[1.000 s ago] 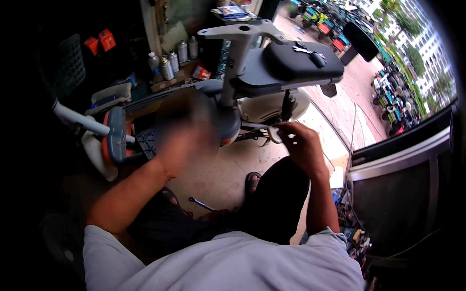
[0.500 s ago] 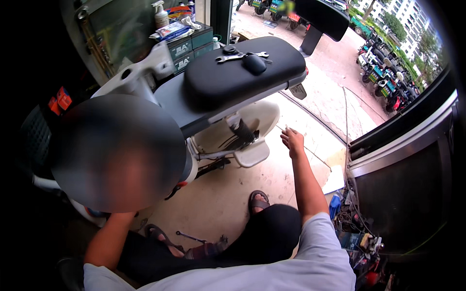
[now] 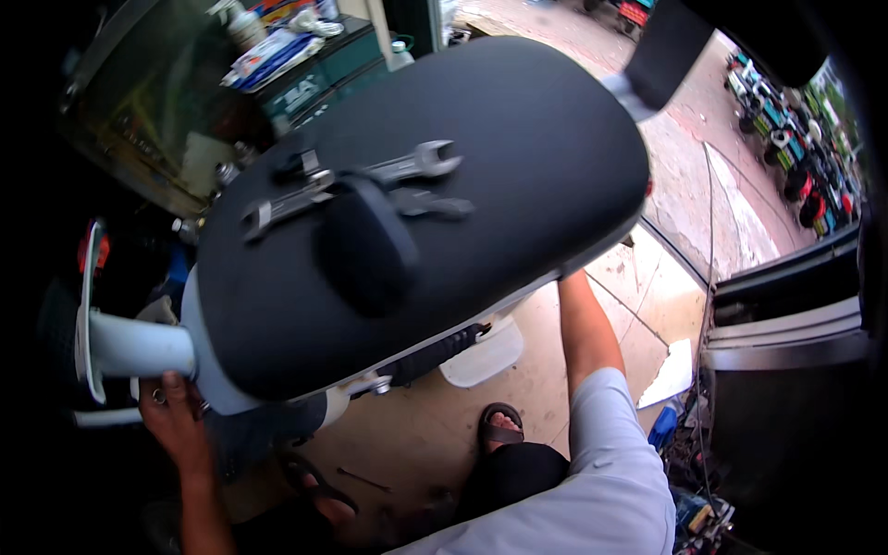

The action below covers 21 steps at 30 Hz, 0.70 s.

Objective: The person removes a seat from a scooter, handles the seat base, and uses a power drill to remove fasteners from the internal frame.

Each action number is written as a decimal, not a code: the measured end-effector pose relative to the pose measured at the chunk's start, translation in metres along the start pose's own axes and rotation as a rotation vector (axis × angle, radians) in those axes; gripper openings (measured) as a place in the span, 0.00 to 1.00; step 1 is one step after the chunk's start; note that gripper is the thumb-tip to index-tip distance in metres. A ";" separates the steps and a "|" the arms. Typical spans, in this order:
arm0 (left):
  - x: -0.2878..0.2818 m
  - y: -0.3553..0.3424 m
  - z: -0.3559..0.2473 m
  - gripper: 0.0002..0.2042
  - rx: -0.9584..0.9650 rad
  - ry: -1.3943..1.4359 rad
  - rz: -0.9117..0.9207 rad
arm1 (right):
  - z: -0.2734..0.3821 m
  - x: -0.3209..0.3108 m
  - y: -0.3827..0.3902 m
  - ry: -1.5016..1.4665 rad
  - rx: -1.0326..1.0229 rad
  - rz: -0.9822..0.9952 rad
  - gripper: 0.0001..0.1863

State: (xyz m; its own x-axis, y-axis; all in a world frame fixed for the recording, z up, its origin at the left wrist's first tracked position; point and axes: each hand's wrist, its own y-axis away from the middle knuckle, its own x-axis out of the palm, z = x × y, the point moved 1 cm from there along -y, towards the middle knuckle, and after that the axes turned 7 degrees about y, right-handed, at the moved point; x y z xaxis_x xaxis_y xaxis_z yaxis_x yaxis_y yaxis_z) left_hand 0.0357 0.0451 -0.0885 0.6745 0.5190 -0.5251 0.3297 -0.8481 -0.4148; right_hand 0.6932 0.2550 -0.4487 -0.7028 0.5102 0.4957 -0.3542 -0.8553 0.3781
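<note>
View swung closer since half second ago: black scooter seat (image 3: 481, 185) now fills frame, where before it sat farther off. Combination wrench (image 3: 347, 185) lying on seat top, far left. Left hand (image 3: 176, 416) curled at pale grey body panel (image 3: 139, 347), near left; what is held cannot be told. Right hand hidden under seat's right edge, grip not shown. Seat best kept level so wrench is not tipped off; sandalled foot (image 3: 499, 427) directly below.
</note>
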 end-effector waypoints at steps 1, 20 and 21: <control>-0.001 -0.001 -0.002 0.22 -0.010 0.002 -0.016 | -0.008 0.000 -0.003 -0.037 0.034 0.001 0.23; 0.019 -0.012 -0.075 0.30 -0.265 0.129 -0.096 | -0.111 0.031 -0.050 -0.511 0.358 0.146 0.23; 0.021 -0.012 -0.076 0.30 -0.282 0.199 -0.106 | -0.115 0.031 -0.051 -0.518 0.367 0.150 0.23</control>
State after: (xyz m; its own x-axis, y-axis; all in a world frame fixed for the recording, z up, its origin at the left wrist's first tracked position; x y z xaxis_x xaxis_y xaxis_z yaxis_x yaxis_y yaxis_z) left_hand 0.0956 0.0578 -0.0381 0.7328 0.5986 -0.3236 0.5556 -0.8009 -0.2232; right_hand 0.6187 0.3046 -0.5423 -0.3071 0.4438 0.8419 0.0229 -0.8809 0.4728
